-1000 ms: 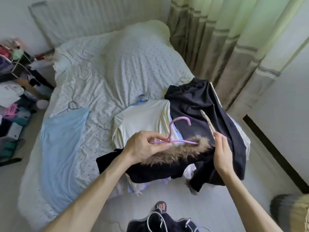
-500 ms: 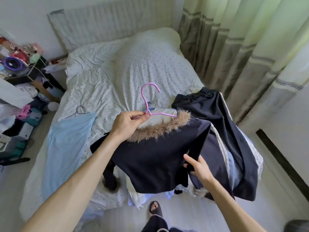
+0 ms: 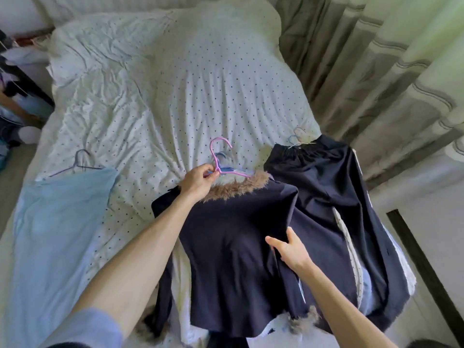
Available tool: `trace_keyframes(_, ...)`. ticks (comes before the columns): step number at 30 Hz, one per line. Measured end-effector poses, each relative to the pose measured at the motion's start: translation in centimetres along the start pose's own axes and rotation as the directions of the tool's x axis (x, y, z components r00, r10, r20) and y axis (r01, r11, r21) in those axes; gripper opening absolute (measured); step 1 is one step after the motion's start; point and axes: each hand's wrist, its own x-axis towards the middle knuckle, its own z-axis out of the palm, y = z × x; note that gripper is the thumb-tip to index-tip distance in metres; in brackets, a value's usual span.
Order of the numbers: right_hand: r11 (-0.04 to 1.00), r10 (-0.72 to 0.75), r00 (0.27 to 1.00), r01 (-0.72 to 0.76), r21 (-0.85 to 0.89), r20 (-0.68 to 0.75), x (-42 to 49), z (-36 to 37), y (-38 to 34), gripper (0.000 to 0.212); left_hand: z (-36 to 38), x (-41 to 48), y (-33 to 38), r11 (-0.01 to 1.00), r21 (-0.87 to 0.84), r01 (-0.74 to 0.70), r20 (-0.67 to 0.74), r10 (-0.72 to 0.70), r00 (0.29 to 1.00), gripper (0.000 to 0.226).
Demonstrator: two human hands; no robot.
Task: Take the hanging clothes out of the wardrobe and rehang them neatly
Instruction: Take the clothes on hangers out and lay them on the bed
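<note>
A dark navy top with a brown fur collar hangs on a pink hanger above the foot of the bed. My left hand pinches the hanger just below its hook. My right hand grips the top's right side seam, thumb on the front of the cloth. Fur-trimmed cuffs dangle at the bottom. To the right, another dark garment lies on the bed on a wire hanger. A light blue garment on a purple hanger lies at the left.
The bed has a white dotted sheet and a pillow at the far end. Striped green curtains hang to the right. A cluttered dark side table stands at the left edge. More pale clothes lie under the dark garments.
My left hand has lifted the hanger and navy top off the pile, so the top now hangs open. My right hand went from the fur collar down to the side seam.
</note>
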Motion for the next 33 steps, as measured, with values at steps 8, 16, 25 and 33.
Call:
trace_keyframes(8,0.992,0.099,0.995,-0.1,-0.071,-0.014,9.6,2.4,-4.6,0.058,5.1,14.5,-4.0,0.991,0.101,0.089,-0.017,-0.088,0.996,0.03)
trace_keyframes(16,0.967,0.185,0.981,-0.172,-0.186,0.055,16.1,4.9,-4.7,0.061,11.0,21.3,-10.6,0.962,0.195,0.193,-0.034,-0.19,0.981,0.025)
trace_keyframes(25,0.928,0.123,0.992,-0.121,-0.351,-0.017,19.1,5.8,-2.1,0.077,15.9,24.1,-13.5,0.926,0.295,0.236,-0.096,-0.217,0.971,0.024)
trace_keyframes(33,0.839,0.061,0.996,-0.086,-0.538,-0.063,17.8,4.8,-1.5,0.082,15.9,23.4,-13.7,0.932,0.249,0.264,-0.154,-0.23,0.961,0.025)
